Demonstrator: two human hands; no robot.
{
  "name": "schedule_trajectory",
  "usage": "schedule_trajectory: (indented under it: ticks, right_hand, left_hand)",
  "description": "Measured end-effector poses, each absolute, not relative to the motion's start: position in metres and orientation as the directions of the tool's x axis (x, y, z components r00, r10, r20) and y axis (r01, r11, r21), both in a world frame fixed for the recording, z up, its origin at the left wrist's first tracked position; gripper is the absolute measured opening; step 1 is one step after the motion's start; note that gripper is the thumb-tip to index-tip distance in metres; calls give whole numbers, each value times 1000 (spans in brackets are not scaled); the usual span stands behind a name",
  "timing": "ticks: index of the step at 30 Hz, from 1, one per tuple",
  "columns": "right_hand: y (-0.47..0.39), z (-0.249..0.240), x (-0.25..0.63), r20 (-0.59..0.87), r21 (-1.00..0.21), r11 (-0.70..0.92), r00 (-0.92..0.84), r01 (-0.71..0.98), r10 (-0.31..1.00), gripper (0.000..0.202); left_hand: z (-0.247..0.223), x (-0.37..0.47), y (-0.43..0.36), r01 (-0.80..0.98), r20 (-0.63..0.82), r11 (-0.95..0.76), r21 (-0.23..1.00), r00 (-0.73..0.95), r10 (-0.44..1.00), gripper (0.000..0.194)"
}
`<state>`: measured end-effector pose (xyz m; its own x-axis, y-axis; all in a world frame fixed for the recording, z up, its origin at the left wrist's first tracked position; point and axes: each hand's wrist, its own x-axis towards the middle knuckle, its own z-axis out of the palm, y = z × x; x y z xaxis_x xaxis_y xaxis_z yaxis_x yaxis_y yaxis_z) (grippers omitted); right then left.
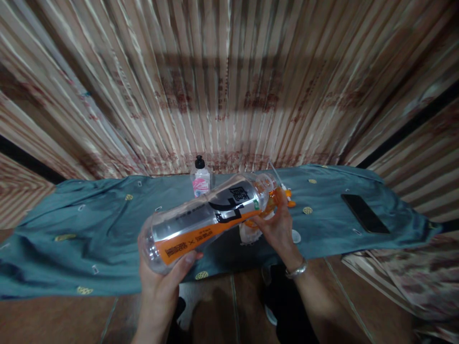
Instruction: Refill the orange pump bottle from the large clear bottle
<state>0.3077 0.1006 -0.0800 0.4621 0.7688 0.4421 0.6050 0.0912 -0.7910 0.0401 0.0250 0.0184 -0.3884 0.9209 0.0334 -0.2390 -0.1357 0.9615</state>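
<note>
A large clear bottle (211,215) with a silver, black and orange label is tilted, its neck to the upper right. My left hand (161,282) is wrapped round its base end. My right hand (278,229) is closed near the neck, on an orange see-through thing (271,200) whose shape I cannot make out fully. Beneath the bottle's neck end, a pale, partly hidden container (250,234) shows on the cloth. Behind the large bottle stands a small clear bottle (201,181) with a black cap and pink label.
A teal cloth (107,224) covers the narrow table. On it lie a black phone (365,213) at the right, a small white cap (296,236) beside my right hand, and orange-and-white items (289,197) behind that hand. Striped curtains (229,86) hang behind and at both sides.
</note>
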Motion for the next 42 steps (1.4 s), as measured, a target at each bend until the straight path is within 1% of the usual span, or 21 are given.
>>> schedule_trajectory:
  ticks: [3,6,13,16,19,22,29,35,38,42]
  right_hand:
    - [101,-81,307,485,-767,112,456,632,746,114]
    - [101,-81,308,505,-752,121,448,648,738,112]
    - [100,-83,310,502,-756,128,443,642,743,111]
    - [100,-84,308,502,-747,116,442,654,743,114]
    - [101,-84,308,492,-744,97,444,661,748,118]
    - [102,-84,308,500,-741,103,444,663,743,114]
    - [100,-82,307,530,-723,116,438,681,726,111]
    - [100,-80,307,480,-747,69,465,661,744,111]
    - [100,-80,308,460,-759,71,455,647,762,113]
    - [100,-81,309,512,-736,119,433,667,742,114]
  left_hand:
    - [17,40,25,-244,28,-132,961,-390,920,103]
    - [16,39,25,-229,34,-131,965,-387,922,102]
    - [19,42,24,-258,7,-121,959,-403,915,98]
    - [19,42,24,-266,1,-119,957,-403,915,97]
    - [18,41,25,-259,20,-132,957,-392,920,95]
    - [17,40,25,-237,43,-144,961,-385,922,94]
    - [17,41,25,-253,29,-140,957,-398,917,100]
    - [19,42,26,-262,4,-122,957,-409,913,107]
    - [18,42,26,-269,-7,-114,956,-410,912,103]
    - [17,41,26,-251,3,-114,961,-402,916,102]
